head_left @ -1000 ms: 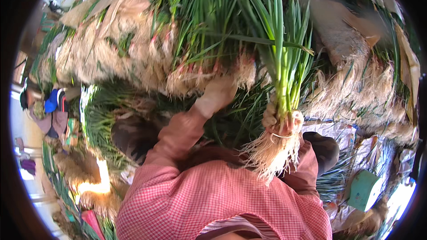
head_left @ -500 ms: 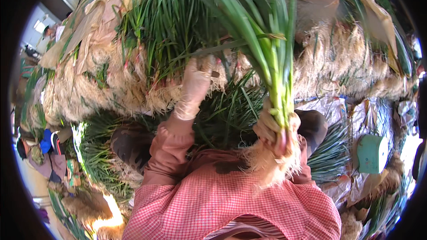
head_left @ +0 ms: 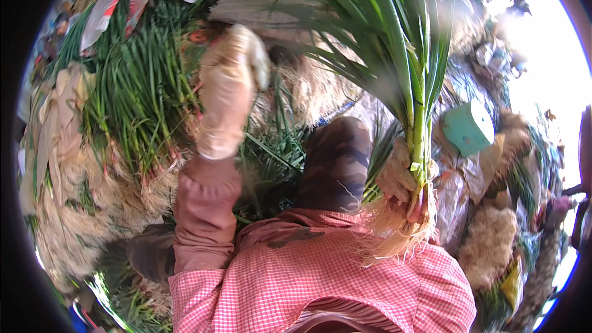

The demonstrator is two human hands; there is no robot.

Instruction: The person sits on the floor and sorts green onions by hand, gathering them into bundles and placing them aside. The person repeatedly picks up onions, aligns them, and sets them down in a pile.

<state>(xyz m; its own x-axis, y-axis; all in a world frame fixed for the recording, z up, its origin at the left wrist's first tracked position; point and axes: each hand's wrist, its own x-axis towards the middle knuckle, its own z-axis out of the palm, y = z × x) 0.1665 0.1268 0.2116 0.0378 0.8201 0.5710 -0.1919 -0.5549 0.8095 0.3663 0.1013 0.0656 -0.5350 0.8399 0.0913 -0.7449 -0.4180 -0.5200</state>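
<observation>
My right hand [head_left: 396,171], in a pale glove, is closed around a bunch of green garlic [head_left: 419,108]. The bunch stands upright, its long flat leaves fanning up and its stringy roots hanging down in front of my checked shirt. My left hand [head_left: 228,80], also gloved, is raised over the middle and blurred by motion. Its fingers look bent, but whether they hold anything cannot be made out. To its left lies a thick row of green garlic [head_left: 132,86] with reddish stem bases and pale roots.
Pale root masses [head_left: 80,179] fill the left side. My camouflage-clad knee [head_left: 339,154] rises between my hands. At the right stands a turquoise plastic stool [head_left: 468,128], with plastic sheeting [head_left: 453,200] and more rooted bundles [head_left: 490,243] beyond it. Sacking [head_left: 265,15] covers plants at the back.
The view has swung to the right. My left hand has lifted from the root ends of the row and is now up in the air. The right hand keeps its grip on the green garlic.
</observation>
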